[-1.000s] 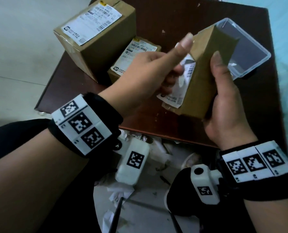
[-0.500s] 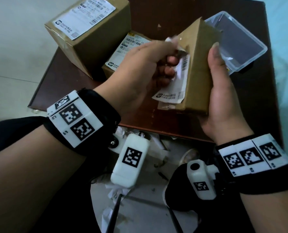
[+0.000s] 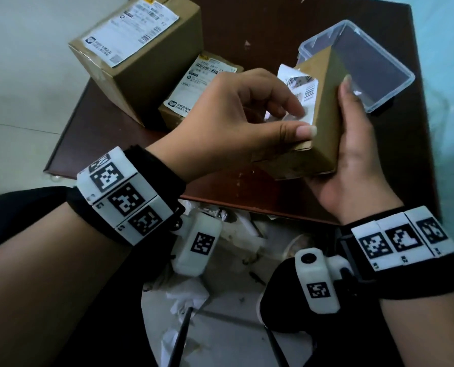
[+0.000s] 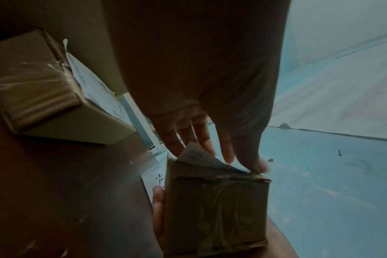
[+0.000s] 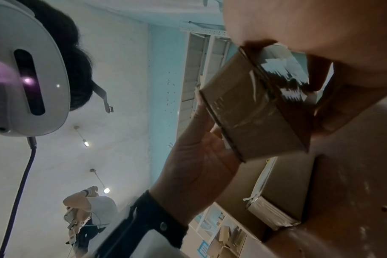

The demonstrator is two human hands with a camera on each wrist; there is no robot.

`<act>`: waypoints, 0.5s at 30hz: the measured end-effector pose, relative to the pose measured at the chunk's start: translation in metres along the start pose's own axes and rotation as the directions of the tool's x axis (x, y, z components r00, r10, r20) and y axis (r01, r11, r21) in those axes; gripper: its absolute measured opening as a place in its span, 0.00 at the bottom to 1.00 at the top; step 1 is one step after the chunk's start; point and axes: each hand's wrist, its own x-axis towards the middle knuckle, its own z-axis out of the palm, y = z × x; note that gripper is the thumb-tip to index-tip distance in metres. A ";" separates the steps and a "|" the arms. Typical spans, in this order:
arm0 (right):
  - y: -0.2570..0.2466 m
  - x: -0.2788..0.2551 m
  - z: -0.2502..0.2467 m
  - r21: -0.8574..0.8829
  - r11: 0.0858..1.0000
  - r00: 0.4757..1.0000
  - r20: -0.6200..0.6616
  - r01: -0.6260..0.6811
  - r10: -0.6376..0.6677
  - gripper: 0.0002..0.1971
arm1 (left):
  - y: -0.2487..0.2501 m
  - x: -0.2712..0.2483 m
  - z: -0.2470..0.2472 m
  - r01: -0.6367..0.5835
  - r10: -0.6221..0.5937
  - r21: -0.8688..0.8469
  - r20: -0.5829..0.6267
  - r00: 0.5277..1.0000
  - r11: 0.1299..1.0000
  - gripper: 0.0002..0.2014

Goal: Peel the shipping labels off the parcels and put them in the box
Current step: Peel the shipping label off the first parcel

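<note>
My right hand (image 3: 353,139) grips a small brown parcel (image 3: 323,128) upright above the table, thumb along its right face. A white shipping label (image 3: 298,82) on its left face is peeled loose and curled at the top. My left hand (image 3: 301,119) pinches the label's lower part between index finger and thumb, with the thumb at the parcel's near edge. In the left wrist view the loose label (image 4: 199,157) hides the fingertips (image 4: 229,157). The clear plastic box (image 3: 395,67) stands open just behind the parcel, with nothing that I can see in it.
Two more labelled parcels sit on the brown table (image 3: 260,27): a large one (image 3: 151,83) at the back left and a small flat one (image 3: 172,120) beside it. Paper scraps (image 3: 188,295) lie on the floor below the near table edge.
My left hand moved from the label's top edge down to its lower part. The label's top now stands peeled and curled. The parcel stays in my right hand.
</note>
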 end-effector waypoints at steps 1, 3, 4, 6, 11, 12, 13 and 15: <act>0.001 0.000 0.000 -0.005 1.000 1.000 -0.003 0.010 -0.010 0.31 | -0.001 0.000 0.001 -0.025 0.025 0.007 -0.006 1.000 1.000 0.13; 0.004 0.002 -0.002 -0.021 0.999 0.999 -0.015 0.035 -0.035 0.34 | -0.003 0.001 0.003 -0.073 0.073 0.022 -0.012 0.997 0.997 0.12; 0.006 0.004 -0.004 -0.029 0.999 0.999 -0.027 0.044 -0.045 0.35 | -0.004 0.000 0.004 -0.093 0.094 0.033 -0.008 0.996 0.995 0.11; 0.009 0.007 -0.006 -0.035 0.997 0.996 -0.058 0.064 -0.066 0.36 | -0.005 0.000 0.004 -0.111 0.111 0.058 0.006 0.994 0.992 0.10; 0.009 0.009 -0.009 -0.063 0.995 0.987 -0.131 0.082 -0.090 0.32 | -0.007 -0.001 0.006 -0.122 0.120 0.127 0.024 0.992 0.984 0.10; 0.009 0.009 -0.010 -0.067 0.995 0.987 -0.134 0.080 -0.089 0.31 | -0.008 -0.001 0.006 -0.124 0.121 0.136 0.032 0.992 0.983 0.09; 0.009 0.009 -0.010 -0.071 0.994 0.987 -0.137 0.080 -0.089 0.32 | -0.008 -0.002 0.007 -0.121 0.117 0.143 0.039 0.992 0.982 0.08; 0.011 0.010 -0.009 -0.072 0.994 0.984 -0.151 0.082 -0.092 0.32 | -0.009 -0.002 0.008 -0.115 0.110 0.164 0.040 0.993 0.980 0.06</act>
